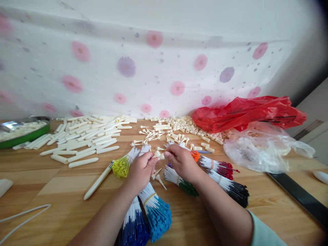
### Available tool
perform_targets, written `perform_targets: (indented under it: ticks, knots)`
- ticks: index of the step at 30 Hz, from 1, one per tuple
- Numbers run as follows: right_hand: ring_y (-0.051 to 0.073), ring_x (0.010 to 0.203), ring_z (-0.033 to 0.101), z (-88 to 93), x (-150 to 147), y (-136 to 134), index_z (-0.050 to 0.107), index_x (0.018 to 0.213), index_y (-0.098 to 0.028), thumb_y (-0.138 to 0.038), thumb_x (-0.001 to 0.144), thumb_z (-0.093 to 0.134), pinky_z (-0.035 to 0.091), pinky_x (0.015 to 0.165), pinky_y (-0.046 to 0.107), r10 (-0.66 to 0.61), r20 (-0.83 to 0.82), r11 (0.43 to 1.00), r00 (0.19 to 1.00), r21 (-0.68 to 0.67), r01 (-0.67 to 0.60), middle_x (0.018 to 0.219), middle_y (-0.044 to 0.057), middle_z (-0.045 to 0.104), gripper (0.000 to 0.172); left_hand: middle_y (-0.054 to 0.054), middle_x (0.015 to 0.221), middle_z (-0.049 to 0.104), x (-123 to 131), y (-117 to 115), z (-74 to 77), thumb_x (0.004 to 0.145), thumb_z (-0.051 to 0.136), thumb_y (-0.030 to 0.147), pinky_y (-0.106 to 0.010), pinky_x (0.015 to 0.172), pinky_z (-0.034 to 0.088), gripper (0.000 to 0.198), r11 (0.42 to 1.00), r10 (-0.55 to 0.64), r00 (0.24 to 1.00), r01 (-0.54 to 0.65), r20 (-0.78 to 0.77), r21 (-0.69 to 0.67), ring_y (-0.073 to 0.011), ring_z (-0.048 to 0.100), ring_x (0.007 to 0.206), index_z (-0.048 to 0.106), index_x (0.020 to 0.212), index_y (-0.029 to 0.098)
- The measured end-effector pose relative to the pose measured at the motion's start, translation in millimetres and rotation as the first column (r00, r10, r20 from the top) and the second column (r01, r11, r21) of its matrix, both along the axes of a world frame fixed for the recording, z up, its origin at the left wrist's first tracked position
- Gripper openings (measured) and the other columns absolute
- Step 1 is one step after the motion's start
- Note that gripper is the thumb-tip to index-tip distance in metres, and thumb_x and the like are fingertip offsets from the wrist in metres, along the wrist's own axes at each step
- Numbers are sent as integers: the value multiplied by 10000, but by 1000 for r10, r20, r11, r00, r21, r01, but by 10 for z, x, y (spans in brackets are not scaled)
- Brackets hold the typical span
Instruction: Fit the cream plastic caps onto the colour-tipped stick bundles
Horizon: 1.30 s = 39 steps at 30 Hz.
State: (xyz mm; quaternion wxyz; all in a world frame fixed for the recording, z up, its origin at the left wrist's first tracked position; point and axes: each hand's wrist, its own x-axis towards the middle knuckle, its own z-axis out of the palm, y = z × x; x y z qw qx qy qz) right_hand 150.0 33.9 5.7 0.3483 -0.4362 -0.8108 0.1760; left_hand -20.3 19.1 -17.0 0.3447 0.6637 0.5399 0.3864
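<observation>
At the middle of the table my left hand [142,169] pinches a small cream plastic pen part [155,154] between thumb and fingers. My right hand [182,163] meets it from the other side, its fingertips closed on a short cream pen piece [162,156]; the two pieces touch or nearly touch. Below the hands lie loose cream plungers [161,181]. Bundles of pen refills surround my hands: yellow [124,164], light blue [156,213], dark blue [134,223], green [180,179], black [228,188], red [217,167] and orange [195,155], partly hidden. One pen [98,181] lies left of my left hand.
Cream pen barrels [87,136] are heaped at the left, beside a green-rimmed bowl [28,138]. Plungers [151,135] and slotted pieces [184,124] lie scattered behind my hands. A red plastic bag [246,112], clear bag [261,150] and dark flat object [299,194] lie right; a white cable [28,217] left.
</observation>
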Motion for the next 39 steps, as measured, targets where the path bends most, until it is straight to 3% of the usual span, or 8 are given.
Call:
perform_targets:
  ticks: [7, 12, 16, 21, 26, 31, 35, 39]
  knots:
    - [111, 534, 396, 1, -23, -27, 417, 620, -189, -341, 937, 351, 281, 523, 222, -76, 97, 996, 992, -28, 79, 582, -14, 457, 358, 58, 461, 457, 2, -1, -3, 847, 429, 389, -246, 534, 359, 331, 1000, -15, 1000, 16, -22, 23, -136, 476, 494, 386, 566, 219]
    - [118, 598, 442, -1, -23, -28, 430, 684, -190, -284, 913, 390, 307, 556, 213, -80, 26, 997, 996, 20, 80, 654, -3, 490, 250, 61, 460, 456, 19, -19, 28, 857, 419, 380, -245, 533, 351, 335, 1000, 2, 998, -1, -61, 28, -134, 476, 492, 376, 567, 218]
    - [114, 517, 374, -7, -28, -20, 383, 597, -195, -342, 930, 348, 269, 512, 222, -133, 81, 989, 988, -50, 137, 542, -24, 415, 365, 59, 458, 458, 24, -22, 21, 859, 419, 383, -247, 534, 347, 344, 999, -22, 996, 25, -81, 34, -134, 473, 489, 374, 562, 217]
    - [117, 626, 454, 13, -20, -18, 440, 693, -188, -251, 885, 435, 323, 575, 205, -38, -13, 999, 999, 29, 38, 679, -4, 500, 203, 62, 458, 451, 8, -9, -11, 866, 408, 396, -245, 533, 345, 343, 1000, -3, 999, 4, -42, 25, -135, 477, 493, 377, 574, 218]
    - [108, 536, 390, 8, -16, -21, 404, 617, -192, -321, 925, 370, 282, 515, 211, -75, 48, 996, 996, -48, 77, 572, -23, 439, 335, 56, 459, 450, 10, -9, 1, 856, 422, 390, -245, 534, 344, 348, 999, -23, 998, 25, -63, 30, -138, 472, 499, 381, 557, 216]
    - [113, 601, 440, -1, -18, -14, 434, 679, -189, -282, 906, 406, 305, 555, 209, -59, 40, 998, 997, 12, 59, 654, -8, 489, 247, 60, 446, 450, 19, -10, 37, 851, 420, 378, -246, 520, 339, 333, 1000, -16, 999, 17, -40, 26, -133, 463, 470, 381, 562, 218]
    - [106, 516, 368, 2, -23, -16, 393, 605, -192, -361, 929, 357, 263, 503, 213, -108, 92, 989, 990, -89, 116, 544, -29, 414, 367, 53, 444, 467, 26, -13, 51, 844, 426, 370, -250, 525, 340, 342, 998, -28, 996, 32, -85, 45, -137, 467, 471, 384, 541, 218]
    - [112, 598, 440, 7, -21, -18, 445, 703, -192, -319, 898, 431, 296, 548, 205, -62, 16, 998, 998, -24, 62, 651, -14, 497, 234, 54, 450, 466, 27, -15, 46, 846, 421, 378, -248, 519, 339, 342, 999, -4, 999, 6, -52, 35, -137, 468, 477, 382, 546, 219]
